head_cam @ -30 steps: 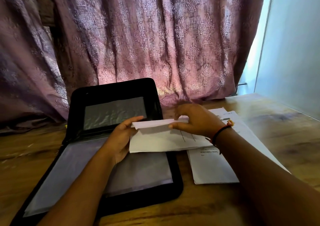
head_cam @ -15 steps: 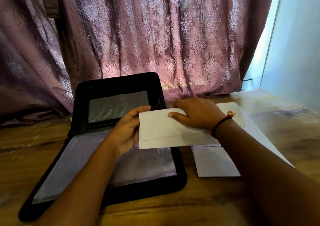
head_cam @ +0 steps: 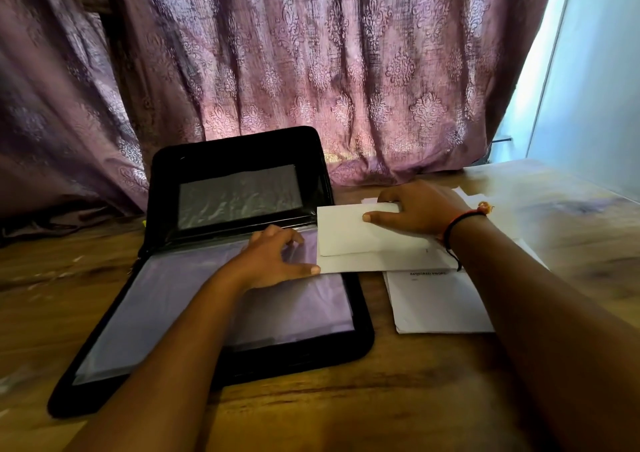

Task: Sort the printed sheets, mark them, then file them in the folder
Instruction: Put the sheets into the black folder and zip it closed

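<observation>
The right hand (head_cam: 420, 209) pinches the folded sheets (head_cam: 349, 240), thumb on top, fingers over the far edge; the left hand (head_cam: 273, 259) lies spread on the clear sleeve (head_cam: 207, 313) of the open black folder (head_cam: 239, 147), thumb touching the paper's corner. I'd lift the sleeve mouth first, then slide the paper in flat. 1 more printed stack (head_cam: 440, 306) lies on the table (head_cam: 346, 399), partly under the folded sheets, and could drag along. A curtain (head_cam: 311, 71) hangs behind.

Patterned mauve curtain (head_cam: 311, 71) behind wooden table (head_cam: 571, 244).
</observation>
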